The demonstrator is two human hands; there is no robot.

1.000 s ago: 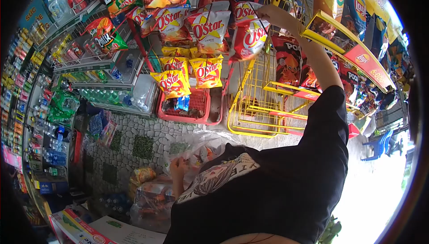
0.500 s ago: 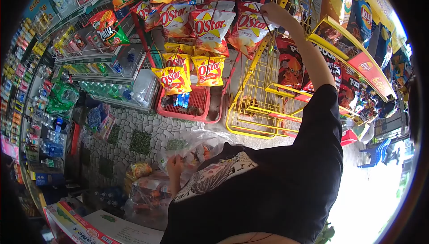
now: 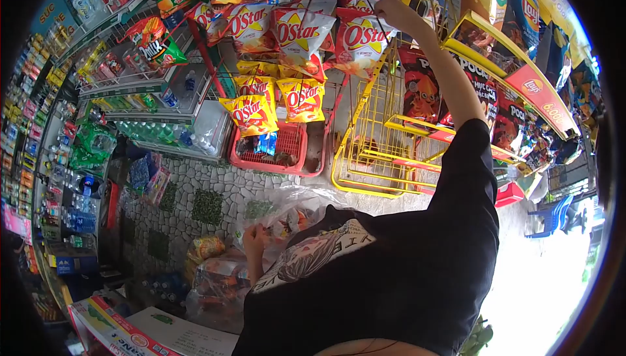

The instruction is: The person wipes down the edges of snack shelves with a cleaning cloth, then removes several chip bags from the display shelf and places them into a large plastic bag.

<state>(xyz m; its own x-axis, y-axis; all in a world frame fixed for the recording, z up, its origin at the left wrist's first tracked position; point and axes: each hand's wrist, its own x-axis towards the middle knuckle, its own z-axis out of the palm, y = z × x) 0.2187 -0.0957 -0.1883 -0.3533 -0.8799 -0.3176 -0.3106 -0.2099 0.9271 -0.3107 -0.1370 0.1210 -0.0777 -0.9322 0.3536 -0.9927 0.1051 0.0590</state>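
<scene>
My right hand [image 3: 394, 15] is raised at the hanging snack rack. Its fingers are closed at the upper right corner of a red-and-white O'Star chip bag [image 3: 362, 36]; the exact grip is partly hidden. Beside that bag hangs another O'Star chip bag [image 3: 302, 35], and smaller yellow O'Star bags [image 3: 302, 100] hang lower down. Down by my body, my left hand [image 3: 253, 236] is closed on the edge of a large clear plastic bag [image 3: 297, 198], which has colourful snack packs inside.
A red basket [image 3: 305, 171] stands under the hanging bags. Right of it is a yellow wire rack [image 3: 368, 193] with Poca bags [image 3: 417, 89] behind. Drink shelves [image 3: 176, 105] line the left side. A filled plastic bundle [image 3: 222, 278] lies on the floor by a carton [image 3: 176, 330].
The view has shifted slightly, so the hanging bags appear a little higher. My right hand stays at the O'Star bag's top corner, and my left hand stays on the plastic bag.
</scene>
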